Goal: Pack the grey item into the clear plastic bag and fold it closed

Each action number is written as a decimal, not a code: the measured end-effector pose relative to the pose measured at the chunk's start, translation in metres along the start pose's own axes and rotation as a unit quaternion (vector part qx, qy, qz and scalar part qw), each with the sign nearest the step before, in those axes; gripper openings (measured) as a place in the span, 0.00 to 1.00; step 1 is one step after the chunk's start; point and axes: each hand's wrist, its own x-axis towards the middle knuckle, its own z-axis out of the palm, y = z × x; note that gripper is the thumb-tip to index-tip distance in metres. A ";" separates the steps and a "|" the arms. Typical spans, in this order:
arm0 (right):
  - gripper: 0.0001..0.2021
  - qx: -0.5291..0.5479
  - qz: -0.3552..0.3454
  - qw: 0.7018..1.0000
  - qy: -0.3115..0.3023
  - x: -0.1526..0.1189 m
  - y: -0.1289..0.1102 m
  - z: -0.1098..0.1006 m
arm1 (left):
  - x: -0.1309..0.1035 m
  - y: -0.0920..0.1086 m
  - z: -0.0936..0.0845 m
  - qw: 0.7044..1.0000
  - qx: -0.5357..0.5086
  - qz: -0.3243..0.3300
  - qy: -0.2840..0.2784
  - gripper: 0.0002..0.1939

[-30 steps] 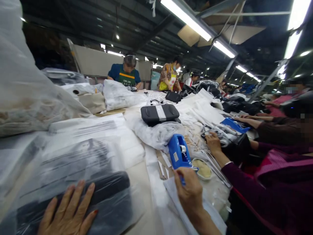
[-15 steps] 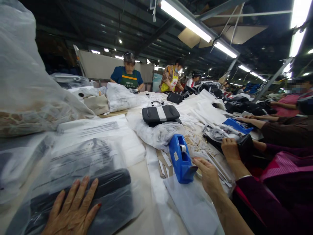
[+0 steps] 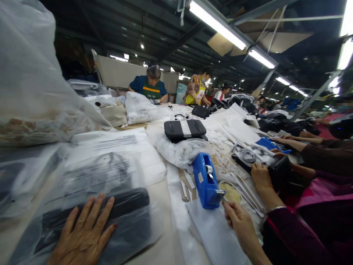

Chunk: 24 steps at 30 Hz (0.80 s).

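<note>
My left hand [image 3: 85, 228] lies flat, fingers spread, on a clear plastic bag [image 3: 91, 173] with printed lines. Inside the bag is a flat dark case [image 3: 135, 206], partly covered by my hand. A blue tape dispenser [image 3: 205, 180] stands to the right, with a roll of tape and a metal cutting edge. Just below and right of that edge, my right hand [image 3: 239, 221] is closed in a pinch, apart from the dispenser. A piece of tape seems held between the fingertips, though it hardly shows. A round yellowish tape roll [image 3: 231, 191] lies behind my right hand.
Printed plastic bags [image 3: 118, 141] are stacked behind my left hand. Strapped black cases [image 3: 184, 129] sit beyond a crumpled plastic bundle [image 3: 182, 149]. A large filled plastic bag [image 3: 27, 92] rises at left. At right, a co-worker's hand [image 3: 261, 176] holds a black item with cables [image 3: 245, 154].
My right hand has drawn down from the dispenser's cutting edge, and the round roll behind it has come into view. My left hand stays on the bag. The camera view has shifted slightly.
</note>
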 end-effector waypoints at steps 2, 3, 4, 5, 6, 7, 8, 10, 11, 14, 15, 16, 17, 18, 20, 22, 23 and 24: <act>0.19 -0.059 -0.029 0.998 -0.007 -0.004 0.001 -0.010 | 0.003 0.004 -0.005 1.000 -0.005 -0.001 0.014 0.29; 0.18 -0.116 -0.072 0.990 -0.018 -0.007 -0.001 -0.014 | 0.004 0.005 -0.007 1.000 0.006 -0.001 0.015 0.29; 0.16 -0.167 -0.130 0.977 -0.030 -0.011 -0.006 -0.015 | 0.005 0.005 -0.008 1.000 0.025 0.002 0.013 0.29; 0.14 -0.204 -0.187 0.959 -0.065 -0.014 -0.013 -0.013 | 0.005 0.004 -0.008 0.999 0.045 0.008 0.007 0.28; 0.12 -0.224 -0.243 0.937 -0.117 -0.018 -0.023 -0.008 | 0.006 0.002 -0.008 0.998 0.065 0.011 -0.002 0.28; 0.11 -0.235 -0.290 0.911 -0.173 -0.023 -0.037 0.002 | 0.006 0.001 -0.007 0.997 0.081 0.007 -0.014 0.27; 0.10 -0.246 -0.328 0.881 -0.236 -0.029 -0.053 0.014 | 0.006 -0.001 -0.007 0.995 0.092 0.003 -0.024 0.28; 0.11 -0.280 -0.382 0.814 -0.337 -0.040 -0.087 0.047 | 0.005 -0.002 -0.007 0.994 0.104 -0.003 -0.037 0.28; 0.13 -0.303 -0.407 0.777 -0.373 -0.045 -0.103 0.065 | 0.004 -0.002 -0.008 0.993 0.107 -0.001 -0.039 0.28; 0.12 -0.372 -0.467 0.667 -0.446 -0.054 -0.140 0.123 | 0.003 -0.002 -0.011 0.993 0.107 0.005 -0.046 0.28; 0.11 -0.391 -0.479 0.642 -0.454 -0.054 -0.147 0.141 | 0.003 -0.001 -0.012 0.993 0.105 0.006 -0.048 0.28; 0.09 -0.406 -0.484 0.627 -0.456 -0.054 -0.152 0.157 | 0.002 -0.001 -0.012 0.994 0.101 0.004 -0.049 0.29; 0.08 -0.422 -0.482 0.622 -0.450 -0.053 -0.154 0.172 | 0.002 -0.001 -0.012 0.994 0.097 0.002 -0.050 0.29; 0.06 -0.437 -0.475 0.625 -0.439 -0.051 -0.155 0.184 | 0.002 -0.001 -0.011 0.994 0.092 -0.002 -0.051 0.29; 0.05 -0.461 -0.451 0.645 -0.410 -0.048 -0.155 0.203 | 0.001 -0.001 -0.010 0.995 0.079 -0.011 -0.054 0.29; 0.05 -0.481 -0.426 0.667 -0.378 -0.042 -0.155 0.211 | 0.001 -0.001 -0.009 0.996 0.067 -0.020 -0.058 0.29; 0.06 -0.490 -0.413 0.678 -0.360 -0.039 -0.156 0.211 | 0.001 -0.001 -0.008 0.996 0.064 -0.023 -0.058 0.29; 0.08 -0.501 -0.397 0.690 -0.338 -0.036 -0.156 0.209 | 0.001 -0.002 -0.008 0.996 0.062 -0.025 -0.058 0.29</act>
